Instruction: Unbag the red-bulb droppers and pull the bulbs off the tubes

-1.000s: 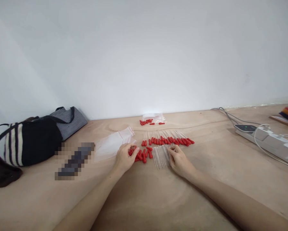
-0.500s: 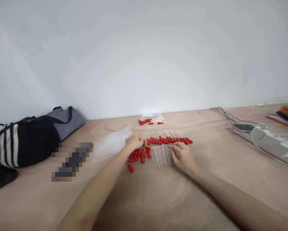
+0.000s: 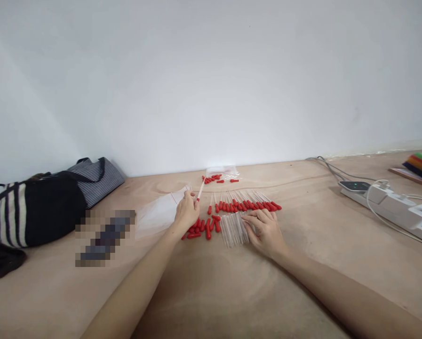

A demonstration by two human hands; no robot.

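Note:
My left hand (image 3: 187, 210) is closed around a glass dropper (image 3: 201, 189), its clear tube pointing up and away and its red rubber bulb at the fingers. Under and beside that hand lies a pile of loose red rubber bulbs (image 3: 208, 230), partly hidden by it. My right hand (image 3: 266, 231) has its bent fingertips on the near-right end of a row of bare glass tubes (image 3: 233, 230), pinching at a tube there. Beyond both hands, assembled droppers (image 3: 246, 204) form a row, red bulbs toward me and thin tubes pointing away.
A white plastic bag (image 3: 157, 213) lies left of my left hand. Further back are a small clear bag (image 3: 222, 170) and more red bulbs (image 3: 212, 178). A power strip (image 3: 390, 207) with cables is at right, cloth bags (image 3: 51, 207) and a blurred-out item (image 3: 107, 238) at left.
My left hand has drawn back to the left, and a dropper now sticks up from it. A single bulb nearest me has left its spot. My right fingertips have shifted slightly left over the tubes.

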